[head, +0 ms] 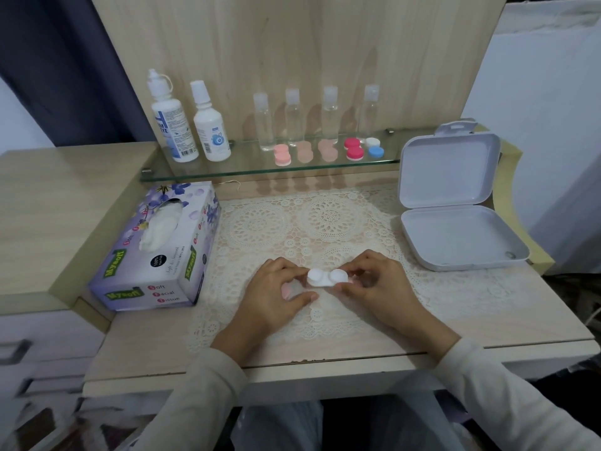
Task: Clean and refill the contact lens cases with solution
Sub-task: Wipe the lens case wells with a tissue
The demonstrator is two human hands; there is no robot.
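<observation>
- Lens case (327,277), white, is at lower centre of the frame, just above the lace mat (325,219) and held between both hands.
- Left hand (276,296) curls its fingers and thumb round the case's left end; right hand (382,288) pinches the right end.
- Both caps look on, so the step in hand seems to be opening the case for cleaning.
- Next move probably calls for one hand to steady the body while the other twists a cap off.
- After that come the bottles (192,128) at upper left and the tissue box (156,255) at left.
- More cases (328,151) wait on the shelf (227,169).
</observation>
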